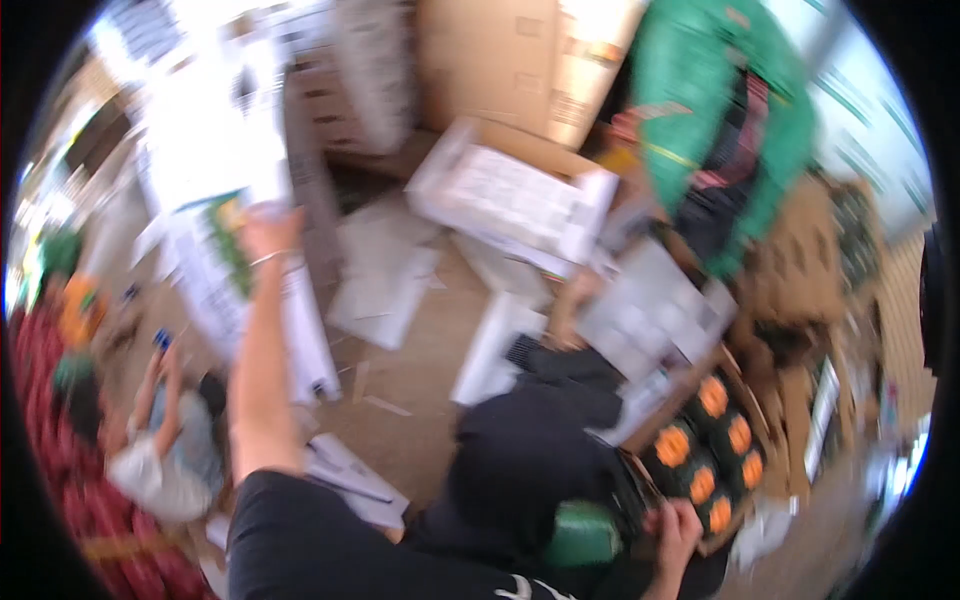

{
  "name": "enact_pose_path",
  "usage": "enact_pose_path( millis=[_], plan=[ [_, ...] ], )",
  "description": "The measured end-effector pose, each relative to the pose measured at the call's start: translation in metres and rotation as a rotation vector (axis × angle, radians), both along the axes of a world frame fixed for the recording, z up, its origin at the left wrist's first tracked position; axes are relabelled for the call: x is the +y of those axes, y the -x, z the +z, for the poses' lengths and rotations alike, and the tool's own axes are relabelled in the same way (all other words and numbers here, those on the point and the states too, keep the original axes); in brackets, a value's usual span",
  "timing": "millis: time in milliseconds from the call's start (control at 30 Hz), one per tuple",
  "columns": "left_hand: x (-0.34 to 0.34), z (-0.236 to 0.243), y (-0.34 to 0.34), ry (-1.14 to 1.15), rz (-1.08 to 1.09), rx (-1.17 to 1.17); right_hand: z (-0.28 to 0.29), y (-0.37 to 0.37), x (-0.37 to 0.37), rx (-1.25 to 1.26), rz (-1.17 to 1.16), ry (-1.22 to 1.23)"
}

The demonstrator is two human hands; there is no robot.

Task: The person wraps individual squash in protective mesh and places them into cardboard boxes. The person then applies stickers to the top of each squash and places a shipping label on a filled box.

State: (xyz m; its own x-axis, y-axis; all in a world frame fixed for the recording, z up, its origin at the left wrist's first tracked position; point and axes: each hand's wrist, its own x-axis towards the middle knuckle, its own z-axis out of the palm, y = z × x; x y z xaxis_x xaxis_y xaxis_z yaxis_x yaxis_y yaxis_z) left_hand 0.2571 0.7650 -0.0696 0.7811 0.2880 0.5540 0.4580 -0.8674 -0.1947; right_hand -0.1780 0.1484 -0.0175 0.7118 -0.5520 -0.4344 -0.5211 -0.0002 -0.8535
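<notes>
My left arm stretches far forward, and my left hand, blurred by motion, looks closed on the edge of a white carton with a green printed patch. Brightness washes out what lies just beyond my fingers. Low on the right, my right hand has its fingers curled in; whatever they hold, if anything, is hidden. Beside it stands an open brown box of dark round produce with orange flower-shaped labels. A smooth green rounded thing lies left of that hand.
A person in a black cap crouches close in front of me. Another person in a green jacket bends over at the back right. An open white box and flattened sheets lie ahead. Red net sacks and more people are at left.
</notes>
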Motion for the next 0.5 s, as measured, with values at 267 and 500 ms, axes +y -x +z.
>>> enact_pose_path(
  millis=[267,500],
  plan=[
    [0.063,-0.003,-0.031,0.197,-0.201,0.08,0.06,-0.046,-0.111,-0.39,-0.277,0.287],
    [-0.004,0.033,0.011,0.533,-0.101,-0.035,0.083,-0.053,-0.233,-0.069,-0.451,0.125]
  ],
)
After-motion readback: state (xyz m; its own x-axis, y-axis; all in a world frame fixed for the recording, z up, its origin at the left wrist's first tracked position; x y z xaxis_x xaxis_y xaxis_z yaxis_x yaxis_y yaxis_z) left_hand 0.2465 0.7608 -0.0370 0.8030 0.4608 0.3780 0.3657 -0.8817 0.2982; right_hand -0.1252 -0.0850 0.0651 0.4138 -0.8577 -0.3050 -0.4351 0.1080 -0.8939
